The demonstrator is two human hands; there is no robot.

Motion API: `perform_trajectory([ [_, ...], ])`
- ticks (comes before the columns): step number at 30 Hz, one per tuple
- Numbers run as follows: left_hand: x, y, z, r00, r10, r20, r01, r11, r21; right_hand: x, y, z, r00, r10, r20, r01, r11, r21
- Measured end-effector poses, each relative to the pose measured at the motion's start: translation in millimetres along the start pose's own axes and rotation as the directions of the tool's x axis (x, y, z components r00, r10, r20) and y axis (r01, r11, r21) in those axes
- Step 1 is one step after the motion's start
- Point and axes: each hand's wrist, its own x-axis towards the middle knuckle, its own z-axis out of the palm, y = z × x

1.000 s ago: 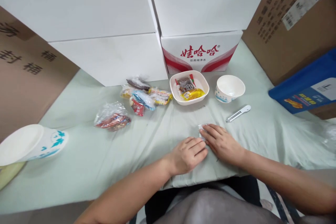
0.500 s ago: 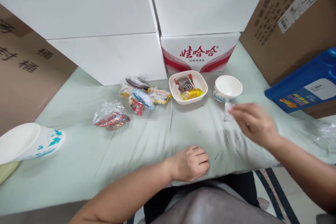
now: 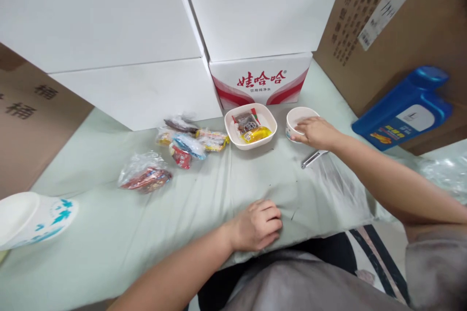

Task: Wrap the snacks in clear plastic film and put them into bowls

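**Head view: two bare hands over a table [image 3: 109, 233] covered in pale green cloth.**

- **Right hand [image 3: 316, 132]:** reaches forward to the small round white paper bowl with blue print [image 3: 297, 115], which stands at the far side of the table. Its fingertips [image 3: 296, 139] are at the bowl's near rim. The grip is bent over that rim, and whether it is closed on anything cannot be told. Half a second earlier this hand was in the air short of the bowl, pinching a small clear wrapper. One second earlier it lay flat on the cloth beside the left hand. The wrapper cannot be made out now.
- **Left hand [image 3: 257, 224]:** rests at the near edge of the table with fingers curled in, the grip closed and holding nothing. Its place and pose are unchanged over the second.
- **Slim white-handled tool [image 3: 313, 158]:** lies on the cloth just below the right wrist, near the paper bowl, where it lay before.
- **Square white bowl [image 3: 229, 129]:** stands just left of the paper bowl and apart from it. It holds a dark brown sachet [image 3: 245, 120] and a yellow sachet [image 3: 257, 134].
- **Heap of coloured snack packets [image 3: 188, 140] and clear bag with a red packet [image 3: 144, 175]:** lie further left, arranged as before.
- **Red-and-white printed carton [image 3: 260, 80]:** stands behind both bowls.
- **Blue plastic jug [image 3: 401, 107]:** lies on its side at right, against a brown cardboard box [image 3: 401, 9]. More of it shows than before
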Motion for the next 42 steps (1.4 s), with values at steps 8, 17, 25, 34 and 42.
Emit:
perform_trajectory([
  [8,1,-2,2,1.000,0.011,-0.016,-0.011,0.999,-0.040,-87,-5,12,0.905,0.079,-0.417,-0.024,0.990,0.136],
  [17,-4,-23,-29,0.970,-0.162,-0.183,0.190,0.970,0.150,-125,11,91,0.852,0.108,-0.513,-0.052,0.991,0.122],
  [25,1,-108,-117,0.674,-0.713,-0.195,0.658,0.458,0.598,-123,8,91,0.847,0.121,-0.518,-0.046,0.987,0.156],
  [34,13,-110,-140,0.533,-0.846,0.007,0.644,0.411,0.645,-124,11,93,0.835,0.105,-0.540,-0.025,0.988,0.153],
  [42,-5,-94,-103,0.625,-0.777,-0.075,0.652,0.466,0.598,-124,10,94,0.830,0.122,-0.544,-0.045,0.987,0.153],
])
